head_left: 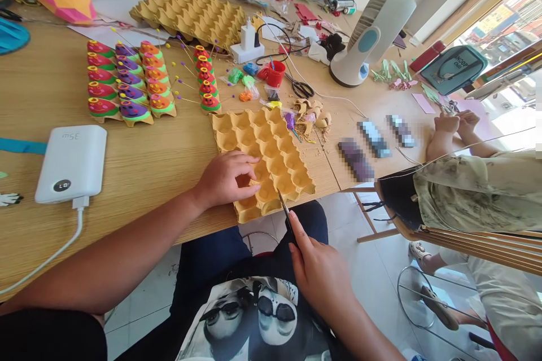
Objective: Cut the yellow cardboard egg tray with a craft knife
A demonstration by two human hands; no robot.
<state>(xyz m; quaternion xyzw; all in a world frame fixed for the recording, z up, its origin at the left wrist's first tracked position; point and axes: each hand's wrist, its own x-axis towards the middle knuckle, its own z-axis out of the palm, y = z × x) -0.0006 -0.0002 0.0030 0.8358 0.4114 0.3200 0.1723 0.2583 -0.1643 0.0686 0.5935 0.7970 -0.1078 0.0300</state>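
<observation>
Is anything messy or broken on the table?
Yes, torn brownish scraps lie heaped beside the egg tray, with crumbs scattered around. That jumble looks odd compared with the colourful cups standing in neat rows.

Person's left forearm angled in from lower left; left hand palm down, fingers slightly bent, thumb apart. Right forearm from lower right; right hand closed in a grip, index finger extended.
</observation>
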